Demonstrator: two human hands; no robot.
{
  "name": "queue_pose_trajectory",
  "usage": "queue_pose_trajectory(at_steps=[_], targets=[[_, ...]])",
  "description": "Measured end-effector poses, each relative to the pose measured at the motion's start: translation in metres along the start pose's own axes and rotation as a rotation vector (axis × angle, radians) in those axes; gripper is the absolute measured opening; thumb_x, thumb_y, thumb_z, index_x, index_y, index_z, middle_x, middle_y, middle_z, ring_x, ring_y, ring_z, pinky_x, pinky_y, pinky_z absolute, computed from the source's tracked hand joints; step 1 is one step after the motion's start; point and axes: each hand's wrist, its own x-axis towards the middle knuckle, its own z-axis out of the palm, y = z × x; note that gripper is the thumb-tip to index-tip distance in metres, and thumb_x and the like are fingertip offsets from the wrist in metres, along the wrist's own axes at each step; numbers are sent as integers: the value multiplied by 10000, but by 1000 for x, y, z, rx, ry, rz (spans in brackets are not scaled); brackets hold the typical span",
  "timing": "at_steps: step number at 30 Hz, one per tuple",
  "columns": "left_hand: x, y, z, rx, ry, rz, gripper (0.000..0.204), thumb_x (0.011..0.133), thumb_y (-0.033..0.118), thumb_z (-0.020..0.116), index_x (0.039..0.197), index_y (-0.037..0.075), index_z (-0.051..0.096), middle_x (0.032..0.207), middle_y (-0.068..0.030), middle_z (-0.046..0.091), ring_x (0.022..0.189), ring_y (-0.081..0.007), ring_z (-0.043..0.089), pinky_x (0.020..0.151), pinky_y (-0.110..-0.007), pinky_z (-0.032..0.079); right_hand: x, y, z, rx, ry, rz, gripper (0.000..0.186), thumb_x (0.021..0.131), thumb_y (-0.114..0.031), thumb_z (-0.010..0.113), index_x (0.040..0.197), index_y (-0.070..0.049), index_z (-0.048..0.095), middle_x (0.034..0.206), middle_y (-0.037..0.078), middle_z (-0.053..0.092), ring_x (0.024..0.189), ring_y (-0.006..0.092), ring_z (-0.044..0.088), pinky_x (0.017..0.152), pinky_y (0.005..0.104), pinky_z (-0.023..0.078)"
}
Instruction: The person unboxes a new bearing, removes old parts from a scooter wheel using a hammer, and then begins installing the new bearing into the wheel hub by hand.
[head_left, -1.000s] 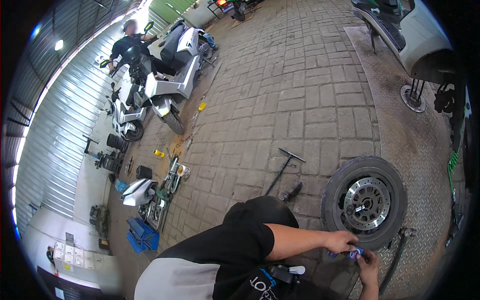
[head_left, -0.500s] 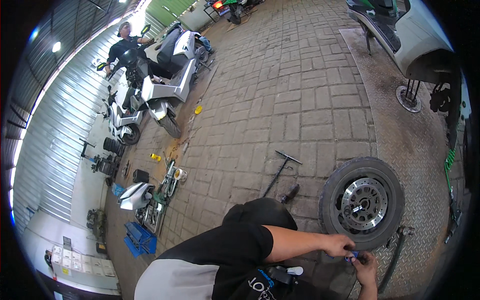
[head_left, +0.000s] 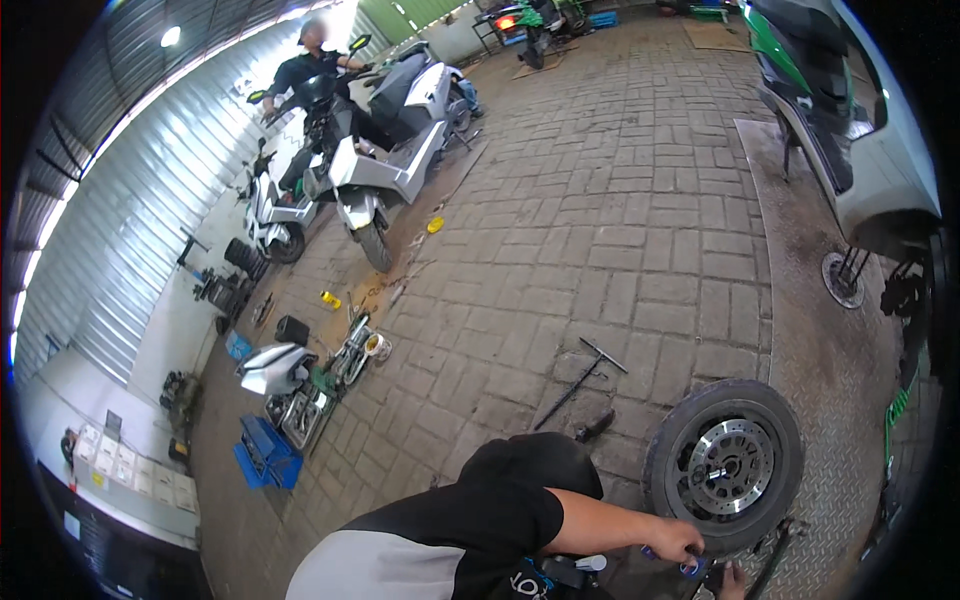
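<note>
My left hand (head_left: 678, 540) is closed around a small blue object (head_left: 690, 568) with a round pale end; its kind is too small to make out. Another bit of blue shows on the other side of the fist. Close by, at the lower edge, my right hand (head_left: 733, 580) is largely cut off, and its grip cannot be judged. Just beyond both hands lies a scooter wheel (head_left: 660, 480), flat on its side, with a tyre and a drilled brake disc (head_left: 755, 480) facing up. A dark bar or hose (head_left: 770, 565) rests beside the wheel.
A T-handle wrench (head_left: 570, 393) and a dark short object (head_left: 597, 426) lie on the paving. At right, a scooter (head_left: 880, 200) stands over a metal plate (head_left: 800, 260). Left are a blue toolbox (head_left: 265, 455), tools, parked scooters (head_left: 365, 190) and a person (head_left: 300, 75).
The view has shifted, so the scene sits lower. My right hand has drawn away from the blue object and slipped mostly out of the picture; my left hand keeps hold of it.
</note>
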Motion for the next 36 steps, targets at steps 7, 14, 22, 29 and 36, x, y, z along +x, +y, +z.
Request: queue_pose_trajectory(at_steps=[7,14,22,29,36], targets=[[-11,-15,-9,113,-95,-63,431,822,352,677,1084,13,631,991,-206,654,966,-367,623,828,-444,488,-5,-40,15,-288,-199,-13,656,933,-425,586,1343,74,468,1321,205,543,1223,314,507,1020,410,403],[-39,-28,4,151,-109,-35,281,752,231,690,865,-24,658,750,-167,648,721,-289,624,657,-431,483,-4,-36,28,-194,-538,-14,539,948,-373,579,1344,-16,493,1292,166,566,1176,293,531,989,400,422],[-109,-3,-2,-51,-70,-309,225,677,192,654,794,0,663,722,-144,654,673,-253,669,650,-411,518,78,-7,50,-375,-628,-41,539,935,-359,616,1373,-89,457,1147,141,637,1003,253,623,895,401,497],[-164,0,4,-429,89,-531,265,706,172,683,882,-4,594,740,-146,633,648,-276,618,601,-418,468,56,-62,92,-185,-981,-75,218,904,-96,605,1065,49,620,1006,111,672,915,205,629,854,346,494],[-152,14,21,-57,406,-377,384,728,296,753,855,-18,570,737,-178,600,717,-353,600,655,-428,455,39,-40,119,-612,-996,-386,276,918,-193,620,1072,36,627,983,115,684,926,185,628,852,337,480]])
